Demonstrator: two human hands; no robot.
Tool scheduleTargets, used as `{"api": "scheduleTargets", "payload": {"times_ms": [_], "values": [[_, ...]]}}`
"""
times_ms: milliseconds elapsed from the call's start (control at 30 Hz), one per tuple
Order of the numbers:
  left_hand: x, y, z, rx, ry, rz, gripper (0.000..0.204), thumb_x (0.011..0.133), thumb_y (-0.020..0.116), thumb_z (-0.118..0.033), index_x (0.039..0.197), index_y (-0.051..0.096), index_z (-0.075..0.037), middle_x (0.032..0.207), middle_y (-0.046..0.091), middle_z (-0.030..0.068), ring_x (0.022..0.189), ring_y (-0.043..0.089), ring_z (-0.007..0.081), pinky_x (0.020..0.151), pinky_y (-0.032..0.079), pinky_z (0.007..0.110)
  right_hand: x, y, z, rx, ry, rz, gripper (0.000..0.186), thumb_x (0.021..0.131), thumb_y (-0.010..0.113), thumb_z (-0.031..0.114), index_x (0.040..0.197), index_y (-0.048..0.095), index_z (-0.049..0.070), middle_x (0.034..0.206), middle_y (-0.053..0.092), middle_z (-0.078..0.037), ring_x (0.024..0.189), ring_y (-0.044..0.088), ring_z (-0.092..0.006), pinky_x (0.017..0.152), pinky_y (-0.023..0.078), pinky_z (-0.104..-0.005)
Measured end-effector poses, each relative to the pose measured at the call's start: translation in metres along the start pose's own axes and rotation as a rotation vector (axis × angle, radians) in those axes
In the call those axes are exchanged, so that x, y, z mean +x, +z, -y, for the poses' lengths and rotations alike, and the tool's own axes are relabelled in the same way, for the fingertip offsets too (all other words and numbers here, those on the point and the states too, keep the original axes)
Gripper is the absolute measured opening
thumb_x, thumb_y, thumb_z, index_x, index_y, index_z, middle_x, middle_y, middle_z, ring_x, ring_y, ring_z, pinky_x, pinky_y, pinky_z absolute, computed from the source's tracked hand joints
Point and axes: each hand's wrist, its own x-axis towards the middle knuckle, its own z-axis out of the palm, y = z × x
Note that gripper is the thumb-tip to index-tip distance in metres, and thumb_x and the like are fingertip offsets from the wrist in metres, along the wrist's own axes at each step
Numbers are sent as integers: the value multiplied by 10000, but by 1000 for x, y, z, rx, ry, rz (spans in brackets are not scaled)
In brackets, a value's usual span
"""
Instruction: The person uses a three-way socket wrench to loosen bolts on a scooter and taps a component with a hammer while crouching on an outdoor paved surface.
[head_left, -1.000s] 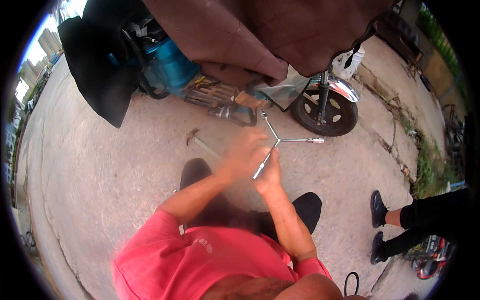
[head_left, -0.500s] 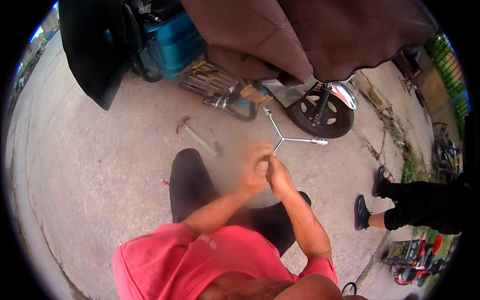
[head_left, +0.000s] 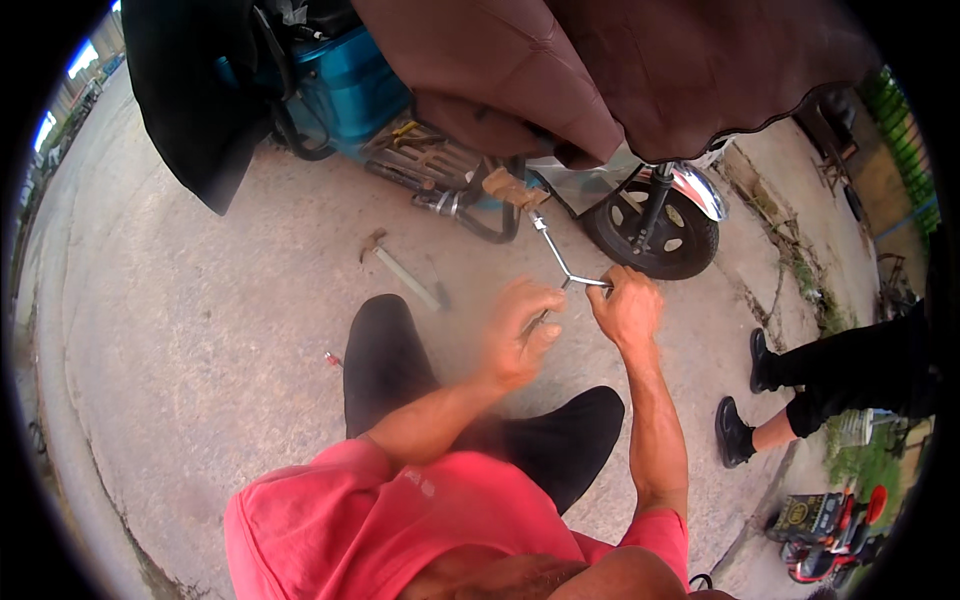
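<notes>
Right fingers (head_left: 606,310) shifted, wrapping wrench (head_left: 554,253).

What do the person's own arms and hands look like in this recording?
The left hand and right hand are bare, with no gloves, and no watch or band shows at either wrist. The forearms are uncovered, below the short, loose, plain pinkish-red sleeves of a matching shirt. Haze blurs the left hand's finer detail.

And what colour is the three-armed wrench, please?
The three-armed wrench is shiny silver, showing best in the head view.
</notes>
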Motion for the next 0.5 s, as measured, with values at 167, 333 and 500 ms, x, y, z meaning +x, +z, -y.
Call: {"api": "scheduleTargets", "payload": {"times_ms": [167,333,500], "values": [[65,48,-19,38,197,134,318,892,727,-326,1019,649,-46,828,662,85,798,634,294,821,482,442,-29,93,1,642,377,300,284,887,687,324,1004,660,67,978,656,-90,951,634,-243,818,491,-385],[82,141,19,253,227,456,338,885,713,-377,983,661,-58,838,680,127,778,640,354,746,491,484,-84,225,49,1713,226,306,352,1050,518,361,1261,547,81,1202,576,-75,1092,542,-194,924,467,-408],[81,142,30,474,-55,1134,404,881,698,-437,1020,673,-58,902,673,164,913,642,376,872,491,465,-68,190,103,2563,52,627,351,1033,518,360,1251,551,87,1188,586,-96,1075,577,-219,904,497,-409]]}}
